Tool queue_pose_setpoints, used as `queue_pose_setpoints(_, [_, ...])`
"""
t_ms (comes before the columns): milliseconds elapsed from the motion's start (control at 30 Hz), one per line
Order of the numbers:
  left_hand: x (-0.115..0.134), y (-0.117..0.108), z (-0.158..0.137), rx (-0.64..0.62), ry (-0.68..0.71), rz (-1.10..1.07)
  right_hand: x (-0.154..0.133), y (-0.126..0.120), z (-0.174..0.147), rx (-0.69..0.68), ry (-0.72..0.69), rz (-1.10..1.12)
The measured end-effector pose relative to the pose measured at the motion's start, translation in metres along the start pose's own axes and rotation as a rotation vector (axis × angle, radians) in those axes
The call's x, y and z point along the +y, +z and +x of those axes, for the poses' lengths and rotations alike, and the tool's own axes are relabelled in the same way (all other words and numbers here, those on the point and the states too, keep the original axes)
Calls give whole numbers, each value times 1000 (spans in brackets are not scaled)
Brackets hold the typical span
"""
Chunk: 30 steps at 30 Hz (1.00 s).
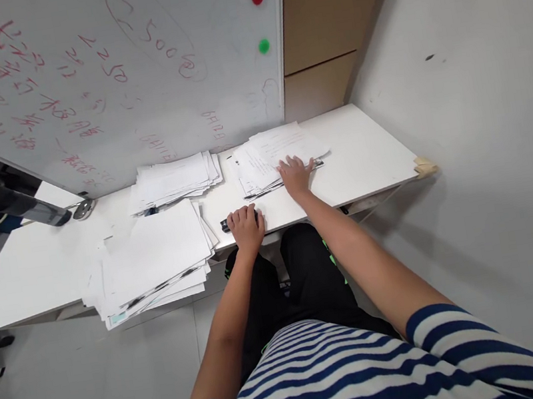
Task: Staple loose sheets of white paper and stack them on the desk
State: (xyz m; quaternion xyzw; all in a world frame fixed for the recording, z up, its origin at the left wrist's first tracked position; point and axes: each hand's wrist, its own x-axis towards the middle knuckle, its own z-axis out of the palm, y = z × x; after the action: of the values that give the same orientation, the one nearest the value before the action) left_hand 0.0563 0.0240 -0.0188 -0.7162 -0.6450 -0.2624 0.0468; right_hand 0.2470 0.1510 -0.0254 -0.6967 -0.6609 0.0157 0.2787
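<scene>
At the table's front edge my left hand (247,228) is closed over a small black object (225,225), stapler-like in shape and mostly hidden under the fingers. My right hand (296,176) lies with fingers spread on the near edge of a stack of printed papers (282,143), whose sheets are slightly fanned. To the left of my left hand sits a thick pile of white paper (158,250), partly overhanging the front edge. Behind that pile lies another paper stack (175,179), close to the whiteboard.
The white table (364,150) ends near a wall on the right. A whiteboard (202,48) with red writing and magnets stands behind it, beside cardboard boxes (319,22). A dark bottle (19,203) and a computer mouse (84,209) are at the left.
</scene>
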Motion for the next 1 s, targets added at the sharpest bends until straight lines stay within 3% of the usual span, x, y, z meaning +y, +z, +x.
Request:
queue_pose_setpoints(367, [-3, -3, -2, 34, 52, 62, 0, 7, 0, 84, -156, -30])
queue_pose_setpoints(700, [-6, -1, -4, 86, 77, 83, -4, 8, 0, 136, -209, -135])
queue_pose_setpoints(1000, [-6, 0, -4, 97, 65, 69, -3, 8, -1, 127, -229, -78])
